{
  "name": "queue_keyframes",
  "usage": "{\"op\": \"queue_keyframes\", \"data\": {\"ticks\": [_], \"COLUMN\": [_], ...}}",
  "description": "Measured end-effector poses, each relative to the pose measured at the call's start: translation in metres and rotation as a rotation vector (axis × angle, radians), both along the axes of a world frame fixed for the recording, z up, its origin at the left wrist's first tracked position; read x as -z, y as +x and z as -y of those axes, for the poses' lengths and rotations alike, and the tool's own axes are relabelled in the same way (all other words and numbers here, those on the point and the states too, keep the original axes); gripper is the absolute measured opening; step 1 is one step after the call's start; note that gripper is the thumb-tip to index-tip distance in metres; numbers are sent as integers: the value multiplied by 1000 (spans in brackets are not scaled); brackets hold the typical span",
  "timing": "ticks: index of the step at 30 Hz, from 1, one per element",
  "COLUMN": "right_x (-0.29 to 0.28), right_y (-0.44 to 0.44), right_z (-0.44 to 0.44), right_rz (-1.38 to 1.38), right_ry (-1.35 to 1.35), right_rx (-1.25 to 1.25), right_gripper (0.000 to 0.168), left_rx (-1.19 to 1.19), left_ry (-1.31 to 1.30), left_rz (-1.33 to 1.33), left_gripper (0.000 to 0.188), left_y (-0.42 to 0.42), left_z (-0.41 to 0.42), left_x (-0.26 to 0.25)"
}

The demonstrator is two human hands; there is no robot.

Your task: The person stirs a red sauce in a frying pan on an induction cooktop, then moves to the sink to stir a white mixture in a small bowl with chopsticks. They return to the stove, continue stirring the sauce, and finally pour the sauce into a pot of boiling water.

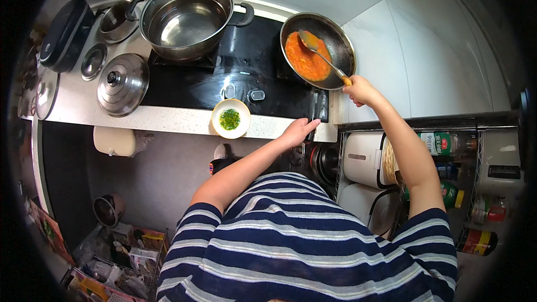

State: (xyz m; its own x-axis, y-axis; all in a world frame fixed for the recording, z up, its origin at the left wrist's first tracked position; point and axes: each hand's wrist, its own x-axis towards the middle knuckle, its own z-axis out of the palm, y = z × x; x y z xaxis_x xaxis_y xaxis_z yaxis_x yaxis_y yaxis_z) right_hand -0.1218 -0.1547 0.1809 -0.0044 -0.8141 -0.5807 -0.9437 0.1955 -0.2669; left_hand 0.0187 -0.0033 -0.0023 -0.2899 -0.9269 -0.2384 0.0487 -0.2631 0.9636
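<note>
My right hand [361, 91] grips the handle end of a metal spatula [321, 55], whose blade rests in an orange-red, chunky sauce [308, 61]. That sauce lies in a dark frying pan [339, 37] on the right burner of the black gas stove [268, 75]. Around the pan's black handle [314, 107] my left hand [298, 132] is closed, thumb along the top. A yellow-rimmed bowl [217, 126] of chopped green herbs [230, 119] stands at the counter's front edge, left of my left hand.
A large two-handled steel pot [186, 21] of clear liquid sits on the left burner. Steel lids [123, 84], a small pot [118, 21] and a dark case [67, 35] crowd the left counter. Tiled wall [373, 50] borders the pan; a rack with bottles [444, 143] stands at right.
</note>
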Motion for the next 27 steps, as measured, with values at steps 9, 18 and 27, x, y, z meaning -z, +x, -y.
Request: {"op": "queue_keyframes", "data": {"ticks": [9,18,27], "right_x": [72,66,35], "right_y": [-2,38,32], "right_z": [21,12,18], "right_rz": [-389,-413,-473], "right_ry": [45,312,397], "right_rx": [-277,-71,-128], "right_gripper": [20,12,12], "left_rx": [-44,-9,-12], "left_ry": [32,28,-26], "left_rz": [-113,-90,-58], "left_gripper": [69,55,67], "left_y": [-26,-24,-5], "left_z": [1,5,-3], "left_x": [42,47,9]}}
